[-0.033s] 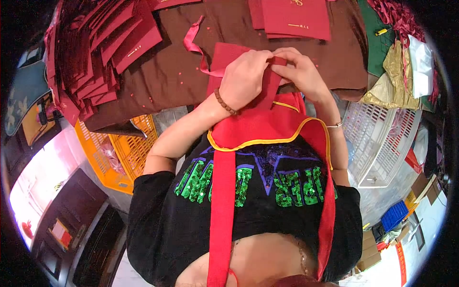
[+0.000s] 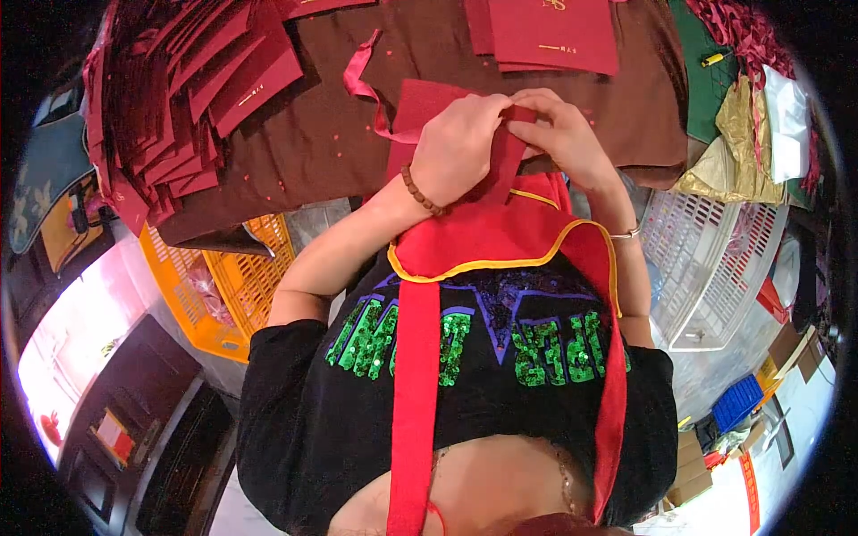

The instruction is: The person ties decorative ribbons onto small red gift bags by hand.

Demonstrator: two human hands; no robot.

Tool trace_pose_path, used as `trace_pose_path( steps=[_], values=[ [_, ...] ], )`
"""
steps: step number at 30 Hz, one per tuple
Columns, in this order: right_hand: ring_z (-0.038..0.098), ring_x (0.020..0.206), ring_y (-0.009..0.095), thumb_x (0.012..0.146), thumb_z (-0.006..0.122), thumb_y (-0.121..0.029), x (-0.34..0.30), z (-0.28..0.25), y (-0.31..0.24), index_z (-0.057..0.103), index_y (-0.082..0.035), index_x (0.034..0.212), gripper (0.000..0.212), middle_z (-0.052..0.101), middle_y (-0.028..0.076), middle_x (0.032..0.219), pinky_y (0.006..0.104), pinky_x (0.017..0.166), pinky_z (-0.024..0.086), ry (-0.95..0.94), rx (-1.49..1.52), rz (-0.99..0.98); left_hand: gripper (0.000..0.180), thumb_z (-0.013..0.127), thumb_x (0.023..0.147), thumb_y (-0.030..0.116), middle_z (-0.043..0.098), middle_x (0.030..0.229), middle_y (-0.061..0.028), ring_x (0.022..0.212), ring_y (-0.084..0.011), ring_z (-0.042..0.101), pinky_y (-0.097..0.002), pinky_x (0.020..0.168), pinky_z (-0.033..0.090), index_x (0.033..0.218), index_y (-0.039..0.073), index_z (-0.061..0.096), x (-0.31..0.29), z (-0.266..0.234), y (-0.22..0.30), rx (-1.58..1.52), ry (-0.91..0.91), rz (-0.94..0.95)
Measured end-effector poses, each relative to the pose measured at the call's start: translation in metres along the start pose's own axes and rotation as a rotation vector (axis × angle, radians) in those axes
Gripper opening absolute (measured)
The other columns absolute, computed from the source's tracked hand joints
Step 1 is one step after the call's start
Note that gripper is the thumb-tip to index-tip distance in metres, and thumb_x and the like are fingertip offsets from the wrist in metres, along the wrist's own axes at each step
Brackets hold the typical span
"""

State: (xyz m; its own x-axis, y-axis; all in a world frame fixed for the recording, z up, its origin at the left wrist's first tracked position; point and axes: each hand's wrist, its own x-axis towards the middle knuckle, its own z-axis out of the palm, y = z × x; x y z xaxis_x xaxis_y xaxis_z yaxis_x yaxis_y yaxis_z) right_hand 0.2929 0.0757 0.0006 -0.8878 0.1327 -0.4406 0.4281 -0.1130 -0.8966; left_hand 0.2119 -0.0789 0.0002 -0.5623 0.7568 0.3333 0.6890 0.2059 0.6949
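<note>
With left hand [image 2: 460,143] and right hand [image 2: 563,132] close together, pinching dark-red rectangular paper card [image 2: 429,100], partly covered; impossible to trace crimson satin ribbon [image 2: 359,82] past left hand.

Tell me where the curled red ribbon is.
In the head view, the ribbon lies on the brown cloth, upper left of centre, between the piled cards and the red card under the left hand.

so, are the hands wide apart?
No, the left hand and right hand are close together at the red card, fingertips nearly meeting.
</note>
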Motion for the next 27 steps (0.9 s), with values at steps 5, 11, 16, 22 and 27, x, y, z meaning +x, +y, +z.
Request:
trace_pose_path(
  steps=[5,11,16,22,27],
  values=[
    [0.054,0.088,0.009,0.082,0.061,-0.008,-0.001,0.0,-0.001,0.056,0.004,0.108,0.028,0.043,0.002,0.117,0.0217,0.066,0.051,0.001,0.022,0.024,0.022,0.056,0.08,0.002,0.059,0.088,-0.0164,0.08,-0.0335,0.059,-0.0383,0.068,0.048,0.102,0.002,0.058,0.004,-0.004,0.0,-0.022,-0.016,-0.108],
    [0.053,0.091,0.008,0.085,0.058,-0.011,-0.001,-0.002,0.0,0.056,0.003,0.109,0.028,0.043,0.001,0.117,0.0226,0.069,0.051,-0.011,0.002,0.028,0.025,0.055,0.079,0.006,0.059,0.085,-0.0182,0.079,-0.036,0.058,-0.0418,0.067,0.048,0.103,0.001,0.058,0.008,-0.012,-0.01,-0.103,-0.155,-0.136],
    [0.053,0.096,0.01,0.089,0.052,-0.013,-0.005,-0.003,-0.008,0.055,0.002,0.111,0.027,0.043,0.001,0.12,0.0239,0.073,0.051,-0.034,0.041,0.042,0.027,0.056,0.08,0.007,0.062,0.087,-0.0179,0.08,-0.0324,0.061,-0.0381,0.07,0.048,0.106,0.002,0.058,0.012,-0.014,-0.009,-0.171,-0.242,-0.235],
    [0.053,0.099,0.011,0.09,0.049,-0.012,-0.005,-0.002,-0.011,0.054,0.003,0.112,0.027,0.041,0.001,0.121,0.024,0.074,0.05,-0.045,0.042,0.056,0.028,0.057,0.082,0.009,0.063,0.088,-0.017,0.081,-0.0297,0.062,-0.0351,0.07,0.049,0.11,0.003,0.058,0.012,-0.009,-0.007,-0.152,-0.207,-0.207],
    [0.053,0.098,0.011,0.09,0.049,-0.013,-0.003,-0.002,-0.008,0.054,0.002,0.112,0.027,0.041,0.001,0.12,0.0239,0.074,0.05,-0.042,-0.024,0.063,0.026,0.057,0.082,0.009,0.063,0.089,-0.0167,0.083,-0.0301,0.062,-0.0359,0.072,0.049,0.107,0.003,0.059,0.014,-0.006,-0.008,-0.141,-0.185,-0.19]
  ],
)
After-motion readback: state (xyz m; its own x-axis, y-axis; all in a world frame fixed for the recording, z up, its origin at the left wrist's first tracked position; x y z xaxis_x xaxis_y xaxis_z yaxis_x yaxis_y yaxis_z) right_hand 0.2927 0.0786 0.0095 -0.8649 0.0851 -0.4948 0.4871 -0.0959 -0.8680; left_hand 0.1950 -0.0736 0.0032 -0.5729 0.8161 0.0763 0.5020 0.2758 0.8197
